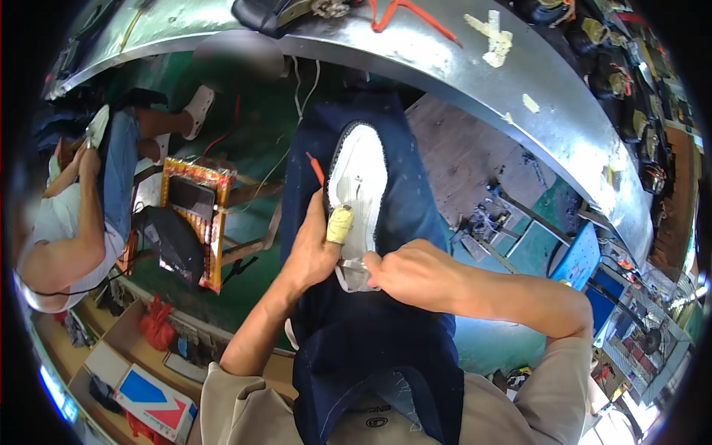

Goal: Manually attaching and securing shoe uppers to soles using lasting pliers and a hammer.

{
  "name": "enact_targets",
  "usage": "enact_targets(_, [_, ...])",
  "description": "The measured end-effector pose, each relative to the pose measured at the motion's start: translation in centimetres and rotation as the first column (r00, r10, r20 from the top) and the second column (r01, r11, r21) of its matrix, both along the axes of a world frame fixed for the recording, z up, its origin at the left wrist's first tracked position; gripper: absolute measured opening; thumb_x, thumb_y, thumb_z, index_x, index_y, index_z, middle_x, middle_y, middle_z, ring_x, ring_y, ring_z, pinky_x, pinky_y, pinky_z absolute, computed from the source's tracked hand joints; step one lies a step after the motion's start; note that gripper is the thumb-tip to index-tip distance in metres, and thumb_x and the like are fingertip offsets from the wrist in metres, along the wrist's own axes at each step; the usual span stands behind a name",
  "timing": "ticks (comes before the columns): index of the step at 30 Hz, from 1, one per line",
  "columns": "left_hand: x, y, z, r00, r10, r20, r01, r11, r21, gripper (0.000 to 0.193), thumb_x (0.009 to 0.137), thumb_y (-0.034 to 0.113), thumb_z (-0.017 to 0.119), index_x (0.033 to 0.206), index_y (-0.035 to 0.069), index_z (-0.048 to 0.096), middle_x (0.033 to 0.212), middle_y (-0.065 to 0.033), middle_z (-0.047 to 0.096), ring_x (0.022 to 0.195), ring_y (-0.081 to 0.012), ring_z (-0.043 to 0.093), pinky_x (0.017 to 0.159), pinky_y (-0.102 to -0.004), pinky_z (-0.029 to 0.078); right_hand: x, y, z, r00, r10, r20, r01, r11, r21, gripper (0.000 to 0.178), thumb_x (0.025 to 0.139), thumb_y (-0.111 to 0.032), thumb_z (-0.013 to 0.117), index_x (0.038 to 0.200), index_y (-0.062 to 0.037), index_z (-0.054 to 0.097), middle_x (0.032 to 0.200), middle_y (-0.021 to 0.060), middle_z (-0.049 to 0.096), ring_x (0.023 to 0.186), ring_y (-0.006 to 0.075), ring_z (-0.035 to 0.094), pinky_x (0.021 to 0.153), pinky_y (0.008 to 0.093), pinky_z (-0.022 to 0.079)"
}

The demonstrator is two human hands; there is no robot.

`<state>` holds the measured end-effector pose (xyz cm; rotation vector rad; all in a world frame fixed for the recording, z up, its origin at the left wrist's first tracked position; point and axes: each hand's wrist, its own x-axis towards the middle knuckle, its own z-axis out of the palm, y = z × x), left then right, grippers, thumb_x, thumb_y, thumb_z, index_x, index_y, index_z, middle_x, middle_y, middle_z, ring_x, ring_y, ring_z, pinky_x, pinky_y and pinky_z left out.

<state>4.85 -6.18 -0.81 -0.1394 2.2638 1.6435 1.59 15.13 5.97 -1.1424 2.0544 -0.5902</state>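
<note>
A shoe (pixel 360 167) lies lengthwise on the dark blue cloth (pixel 408 193) over my lap, its white underside up and a dark stitched edge around it. My left hand (pixel 315 248) grips its left side, fingers hidden beneath. Yellow tape wraps that thumb (pixel 340 224), which presses on the white underside. A thin orange stick-like thing (pixel 317 168) pokes out beside the left fingers. My right hand (pixel 408 268) is closed at the heel end, nearest me. By its fingertips is a shiny greyish piece (pixel 354 274); whether the fingers pinch it is unclear.
A curved metal bench (pixel 445 67) spans the far side, with an orange strap (pixel 404 11) on it. Dark shoes (pixel 615 81) line the right. At left a co-worker (pixel 78 200) sits near a stool (pixel 215 245) holding a black bag. A blue stool (pixel 578 256) stands right.
</note>
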Motion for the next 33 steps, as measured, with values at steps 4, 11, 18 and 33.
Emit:
enact_targets(4, [1.5, 0.1, -2.6, 0.997, 0.066, -0.039, -0.063, 0.995, 0.076, 0.068, 0.101, 0.027, 0.055, 0.153, -0.01, 0.03, 0.144, -0.0332, 0.052, 0.134, -0.0454, 0.053, 0.111, -0.0444, 0.042, 0.9, 1.4, 0.0, 0.992, -0.11, 0.059, 0.103, 0.99, 0.1, 0.037, 0.105, -0.036, 0.058, 0.097, 0.0002, 0.055, 0.06, 0.0174, 0.062, 0.06, 0.0377, 0.068, 0.052, 0.0446, 0.052])
enact_targets(11, [4.1, 0.6, -1.6, 0.998, 0.05, -0.035, -0.035, 0.944, 0.328, 0.091, 0.103, 0.027, 0.054, 0.163, -0.005, -0.008, 0.17, -0.0279, 0.008, 0.158, -0.036, 0.015, 0.127, -0.0432, 0.015, 1.3, 2.3, -0.3, 0.839, -0.263, 0.477, 0.177, 0.96, 0.218, 0.043, 0.105, -0.04, 0.057, 0.097, 0.0018, 0.054, 0.063, 0.0227, 0.062, 0.063, 0.0448, 0.066, 0.058, 0.0525, 0.052])
enact_targets(18, [2.7, 0.1, -1.4, 0.992, -0.124, -0.033, 0.128, 0.969, 0.209, 0.125, 0.095, 0.033, 0.074, 0.156, -0.002, -0.028, 0.169, -0.0302, -0.003, 0.158, -0.0342, 0.005, 0.128, -0.043, 0.01, 0.3, 5.3, 1.4, 0.961, -0.114, 0.252, 0.058, 0.974, 0.221, 0.04, 0.103, -0.04, 0.06, 0.098, -0.0007, 0.054, 0.065, 0.0195, 0.064, 0.064, 0.0428, 0.067, 0.057, 0.0511, 0.051])
enact_targets(33, [-0.1, 0.8, -2.5, 0.956, 0.212, 0.204, -0.294, 0.685, 0.666, 0.054, 0.111, 0.017, 0.039, 0.162, 0.001, 0.029, 0.162, -0.0133, 0.04, 0.15, -0.0228, 0.037, 0.124, -0.0366, 0.026, -5.0, 0.7, 2.0, 0.737, -0.412, 0.536, 0.371, 0.909, 0.19, 0.035, 0.111, -0.034, 0.047, 0.119, -0.0013, 0.056, 0.076, 0.0102, 0.069, 0.067, 0.0244, 0.069, 0.06, 0.0388, 0.051])
